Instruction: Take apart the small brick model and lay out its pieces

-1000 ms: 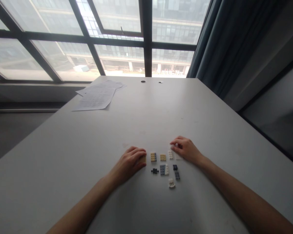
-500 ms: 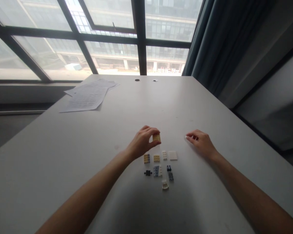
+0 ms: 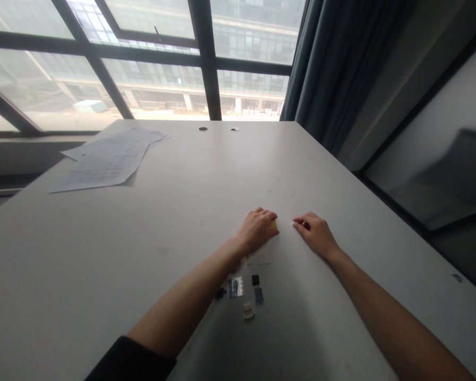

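Note:
My left hand (image 3: 257, 228) is closed around a yellow toy brick (image 3: 274, 225), whose edge shows between thumb and fingers. A short gap to its right, my right hand (image 3: 316, 233) pinches a small white piece (image 3: 294, 223) at its fingertips; the shape of that piece is too small to make out. Below the left wrist lie a grey and white brick (image 3: 236, 287), a small black brick (image 3: 255, 280), a dark grey brick (image 3: 259, 295) and a cream curved piece (image 3: 248, 311). My left forearm partly covers a black piece (image 3: 221, 292) and hides other bricks.
Everything lies on a large white table (image 3: 182, 174). Printed papers (image 3: 107, 159) are spread at its far left. Two round cable holes, one on the left (image 3: 203, 129) and one on the right (image 3: 234, 129), sit near the back edge. Behind are windows and a dark curtain (image 3: 321, 79).
My left hand has moved right with the yellow brick, closer to my right hand, and its forearm now crosses over some bricks. The view has turned slightly right. My right hand keeps its pinch.

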The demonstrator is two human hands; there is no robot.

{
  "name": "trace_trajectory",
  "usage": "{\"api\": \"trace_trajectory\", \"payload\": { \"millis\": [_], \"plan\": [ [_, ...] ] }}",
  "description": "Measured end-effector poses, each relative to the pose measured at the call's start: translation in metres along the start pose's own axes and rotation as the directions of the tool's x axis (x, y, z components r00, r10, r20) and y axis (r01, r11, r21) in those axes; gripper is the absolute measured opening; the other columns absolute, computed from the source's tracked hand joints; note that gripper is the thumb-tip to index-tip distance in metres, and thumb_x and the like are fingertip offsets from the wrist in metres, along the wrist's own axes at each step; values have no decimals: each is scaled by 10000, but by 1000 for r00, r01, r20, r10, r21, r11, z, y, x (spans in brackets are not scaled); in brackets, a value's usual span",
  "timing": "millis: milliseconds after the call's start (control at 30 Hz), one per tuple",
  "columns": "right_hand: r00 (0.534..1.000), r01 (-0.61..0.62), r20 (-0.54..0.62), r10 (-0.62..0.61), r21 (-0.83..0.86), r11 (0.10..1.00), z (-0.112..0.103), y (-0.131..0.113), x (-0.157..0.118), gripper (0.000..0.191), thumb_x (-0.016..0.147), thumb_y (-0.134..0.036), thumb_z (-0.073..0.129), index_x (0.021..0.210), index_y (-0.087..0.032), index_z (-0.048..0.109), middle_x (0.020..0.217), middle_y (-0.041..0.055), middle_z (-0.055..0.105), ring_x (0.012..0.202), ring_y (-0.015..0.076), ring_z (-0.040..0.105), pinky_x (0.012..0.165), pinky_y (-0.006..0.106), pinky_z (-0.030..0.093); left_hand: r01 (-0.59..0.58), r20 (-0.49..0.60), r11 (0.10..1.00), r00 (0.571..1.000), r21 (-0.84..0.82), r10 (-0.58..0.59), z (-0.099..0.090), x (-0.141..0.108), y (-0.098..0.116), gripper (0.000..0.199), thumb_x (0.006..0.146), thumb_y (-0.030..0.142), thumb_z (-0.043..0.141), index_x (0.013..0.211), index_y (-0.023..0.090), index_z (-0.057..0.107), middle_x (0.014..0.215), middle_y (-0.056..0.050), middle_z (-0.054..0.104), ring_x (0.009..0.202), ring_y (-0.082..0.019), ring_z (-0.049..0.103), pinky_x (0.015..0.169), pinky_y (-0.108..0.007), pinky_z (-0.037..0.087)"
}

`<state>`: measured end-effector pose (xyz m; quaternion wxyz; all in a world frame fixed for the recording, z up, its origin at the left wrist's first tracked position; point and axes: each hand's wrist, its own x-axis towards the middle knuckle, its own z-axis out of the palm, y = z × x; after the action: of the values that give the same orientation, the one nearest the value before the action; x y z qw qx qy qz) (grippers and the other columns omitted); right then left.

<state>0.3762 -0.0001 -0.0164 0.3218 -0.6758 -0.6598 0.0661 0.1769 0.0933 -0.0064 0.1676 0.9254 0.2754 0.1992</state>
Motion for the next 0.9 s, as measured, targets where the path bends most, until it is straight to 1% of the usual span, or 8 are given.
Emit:
{"api": "trace_trajectory", "payload": {
  "millis": [233, 367, 433, 500, 600, 700, 800, 900],
  "plan": [
    [999, 48, -21, -49, -62, 997, 3, -2, -3, 184, 874, -269, 512, 912, -188, 673, 871, 60, 643, 801, 200, 598, 784, 333, 467, 18, -31, 999, 999, -39, -19, 3, -2, -3, 403, 724, 296, 733, 1097, 173, 640, 1031, -75, 695, 991, -248, 582, 889, -372, 463],
    [998, 48, -28, -50, -80, 996, 4, -2, -3, 199, 876, -272, 505, 948, -182, 667, 874, 63, 641, 783, 198, 596, 777, 331, 472, 14, -43, 998, 999, -60, -17, 5, 0, -3, 436, 702, 297, 761, 1100, 169, 634, 1064, -82, 679, 1007, -250, 579, 904, -382, 465],
    [998, 49, -33, -52, -87, 995, 3, -3, -4, 199, 874, -275, 513, 954, -177, 666, 872, 63, 639, 762, 194, 592, 765, 328, 476, 15, -56, 997, 998, -72, -19, 2, -1, -2, 463, 707, 310, 763, 1123, 169, 616, 1116, -86, 657, 1037, -245, 572, 925, -381, 461],
    [997, 52, -52, -56, -84, 995, 1, -3, -6, 203, 875, -283, 522, 968, -171, 662, 891, 66, 639, 722, 183, 584, 740, 322, 483, 19, -75, 997, 997, -81, -25, -9, -7, -3, 453, 740, 335, 740, 1139, 172, 599, 1167, -87, 631, 1078, -237, 556, 954, -382, 449],
    [989, 77, -124, -86, -69, 995, -3, -5, -11, 209, 885, -298, 520, 981, -170, 654, 924, 73, 637, 683, 173, 565, 727, 328, 493, 6, -136, 997, 991, -81, -17, -41, -34, -10, 393, 812, 368, 669, 1148, 184, 581, 1193, -77, 613, 1113, -226, 530, 987, -394, 427],
    [981, 145, -128, -148, -35, 989, -7, -12, -18, 203, 898, -296, 506, 986, -186, 652, 943, 80, 637, 747, 193, 582, 749, 344, 506, -4, -163, 997, 987, -71, -8, -79, -80, -23, 364, 829, 353, 650, 1151, 201, 573, 1165, -69, 622, 1096, -217, 541, 968, -392, 444],
    [970, 243, -5, -243, 44, 969, -6, -29, -24, 196, 886, -303, 540, 1020, -212, 652, 993, 86, 637, 918, 229, 598, 835, 371, 509, 45, -104, 996, 993, -78, -53, -101, -128, -32, 340, 823, 358, 654, 1124, 213, 590, 1132, -69, 639, 1073, -220, 559, 950, -393, 462],
    [931, 286, 197, -308, 136, 949, 0, -50, -27, 272, 855, -316, 606, 1110, -222, 634, 1088, 91, 622, 1025, 238, 585, 912, 389, 491, 84, -44, 990, 995, -109, -90, -98, -159, -32, 340, 809, 343, 668, 1119, 223, 598, 1117, -69, 651, 1051, -223, 575, 927, -386, 481]
  ]
}}
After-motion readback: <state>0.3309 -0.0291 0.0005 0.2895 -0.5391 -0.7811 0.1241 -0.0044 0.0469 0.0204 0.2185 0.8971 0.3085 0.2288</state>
